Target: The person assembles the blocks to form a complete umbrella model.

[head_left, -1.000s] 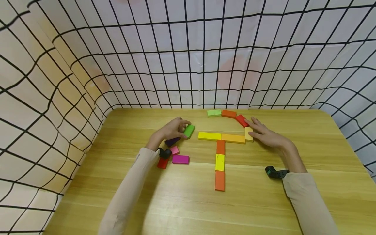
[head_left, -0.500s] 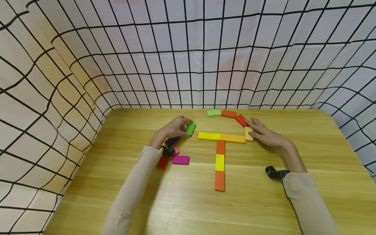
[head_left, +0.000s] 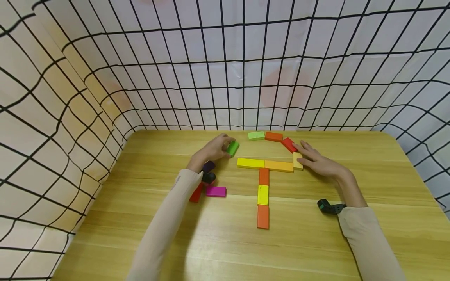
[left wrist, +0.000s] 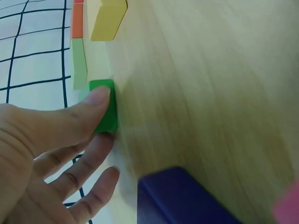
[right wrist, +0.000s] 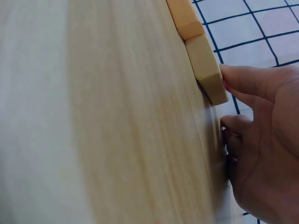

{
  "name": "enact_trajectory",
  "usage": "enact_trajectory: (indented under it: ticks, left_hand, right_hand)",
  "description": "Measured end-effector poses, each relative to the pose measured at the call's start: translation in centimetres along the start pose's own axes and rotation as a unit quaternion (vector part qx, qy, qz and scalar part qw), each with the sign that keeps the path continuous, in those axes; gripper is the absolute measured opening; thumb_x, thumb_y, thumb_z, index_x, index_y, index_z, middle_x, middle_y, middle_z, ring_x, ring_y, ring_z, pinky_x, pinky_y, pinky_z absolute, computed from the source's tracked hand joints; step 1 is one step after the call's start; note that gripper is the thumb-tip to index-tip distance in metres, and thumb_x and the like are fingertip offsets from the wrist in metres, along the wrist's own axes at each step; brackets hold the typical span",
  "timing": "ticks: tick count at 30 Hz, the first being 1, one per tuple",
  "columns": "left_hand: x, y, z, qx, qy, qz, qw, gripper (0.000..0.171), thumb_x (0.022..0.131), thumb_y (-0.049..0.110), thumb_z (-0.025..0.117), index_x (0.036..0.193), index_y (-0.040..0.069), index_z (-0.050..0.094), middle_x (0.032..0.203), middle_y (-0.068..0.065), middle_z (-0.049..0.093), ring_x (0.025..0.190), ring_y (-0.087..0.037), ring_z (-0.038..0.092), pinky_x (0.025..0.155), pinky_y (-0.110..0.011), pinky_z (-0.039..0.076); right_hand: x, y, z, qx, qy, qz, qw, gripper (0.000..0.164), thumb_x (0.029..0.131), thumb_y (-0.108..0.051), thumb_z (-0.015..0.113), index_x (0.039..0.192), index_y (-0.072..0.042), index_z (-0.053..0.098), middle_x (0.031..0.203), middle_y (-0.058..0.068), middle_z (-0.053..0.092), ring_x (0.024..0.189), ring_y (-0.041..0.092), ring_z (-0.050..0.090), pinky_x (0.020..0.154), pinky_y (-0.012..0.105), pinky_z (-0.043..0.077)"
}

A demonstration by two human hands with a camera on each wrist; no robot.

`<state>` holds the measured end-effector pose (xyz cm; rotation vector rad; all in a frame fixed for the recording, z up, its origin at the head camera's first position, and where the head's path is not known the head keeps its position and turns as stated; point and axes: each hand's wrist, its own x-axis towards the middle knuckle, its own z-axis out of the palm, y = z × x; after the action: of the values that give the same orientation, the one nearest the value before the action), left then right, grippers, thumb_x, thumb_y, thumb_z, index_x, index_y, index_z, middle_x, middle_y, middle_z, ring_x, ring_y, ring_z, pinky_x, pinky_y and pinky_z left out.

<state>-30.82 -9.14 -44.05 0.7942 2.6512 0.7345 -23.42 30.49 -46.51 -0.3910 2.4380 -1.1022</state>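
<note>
My left hand (head_left: 214, 149) pinches a green block (head_left: 233, 148) between thumb and fingers, low over the tabletop, left of a light green block (head_left: 256, 135). In the left wrist view the thumb lies across the green block (left wrist: 108, 109). My right hand (head_left: 319, 162) rests at the right end of the laid-out blocks with its fingers extended. Its thumb touches a pale yellow block (head_left: 297, 160), also clear in the right wrist view as a pale block (right wrist: 205, 70). The other fingertips reach a red block (head_left: 289, 144).
Yellow (head_left: 250, 162) and orange blocks (head_left: 279, 166) form a row, with a column of orange-red and yellow blocks (head_left: 263, 195) below. Under the left wrist lie dark purple (head_left: 208, 166), red (head_left: 196, 193) and magenta blocks (head_left: 216, 191). A black grid screen (head_left: 225, 78) borders the wooden table.
My left hand has moved the green block away and to the right, closer to the light green block. The right hand stays in place.
</note>
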Motion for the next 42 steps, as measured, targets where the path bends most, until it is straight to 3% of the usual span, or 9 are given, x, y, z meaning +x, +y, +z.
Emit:
enact_trajectory:
  ticks: [9, 21, 28, 35, 42]
  left_hand:
    - [1.4, 0.5, 0.5, -0.007, 0.013, -0.013, 0.9998, 0.066, 0.092, 0.009, 0.079, 0.150, -0.002, 0.050, 0.149, -0.018, 0.055, 0.113, -0.031, 0.060, 0.103, -0.040, 0.053]
    - [1.5, 0.4, 0.5, -0.023, 0.017, -0.016, 0.9995, 0.056, 0.096, 0.001, 0.071, 0.149, 0.003, 0.054, 0.149, -0.017, 0.056, 0.115, -0.031, 0.059, 0.102, -0.039, 0.053]
    - [1.5, 0.3, 0.8, -0.038, 0.046, -0.011, 0.9982, 0.051, 0.094, 0.001, 0.073, 0.143, 0.001, 0.060, 0.144, -0.018, 0.060, 0.112, -0.030, 0.060, 0.097, -0.036, 0.054]
    - [1.7, 0.2, 1.2, -0.058, 0.080, -0.020, 0.9949, 0.043, 0.094, 0.001, 0.071, 0.137, -0.002, 0.065, 0.141, -0.018, 0.063, 0.116, -0.032, 0.065, 0.101, -0.039, 0.057]
    - [2.1, 0.2, 1.5, -0.063, 0.094, -0.017, 0.9934, 0.041, 0.094, 0.000, 0.072, 0.134, -0.003, 0.066, 0.140, -0.019, 0.063, 0.118, -0.033, 0.065, 0.103, -0.039, 0.056]
  right_hand:
    - [0.1, 0.1, 0.0, 0.000, 0.001, -0.001, 1.000, 0.069, 0.111, -0.039, 0.044, 0.168, -0.018, 0.010, 0.173, 0.013, -0.020, 0.156, 0.046, -0.024, 0.116, 0.081, -0.009]
    - [0.1, 0.2, 0.0, -0.005, 0.004, -0.004, 1.000, 0.069, 0.111, -0.039, 0.044, 0.168, -0.016, 0.011, 0.173, 0.015, -0.019, 0.155, 0.050, -0.024, 0.115, 0.081, -0.010]
    - [0.1, 0.2, 0.0, -0.006, 0.004, -0.004, 1.000, 0.070, 0.111, -0.038, 0.044, 0.168, -0.016, 0.010, 0.173, 0.015, -0.019, 0.155, 0.049, -0.024, 0.115, 0.081, -0.009]
    - [0.1, 0.0, 0.0, 0.002, 0.003, -0.007, 1.000, 0.070, 0.111, -0.035, 0.046, 0.168, -0.014, 0.010, 0.173, 0.016, -0.019, 0.156, 0.049, -0.023, 0.116, 0.082, -0.007]
    - [0.1, 0.2, 0.0, 0.001, 0.003, -0.008, 1.000, 0.070, 0.112, -0.036, 0.045, 0.168, -0.014, 0.009, 0.173, 0.015, -0.019, 0.156, 0.047, -0.023, 0.116, 0.081, -0.007]
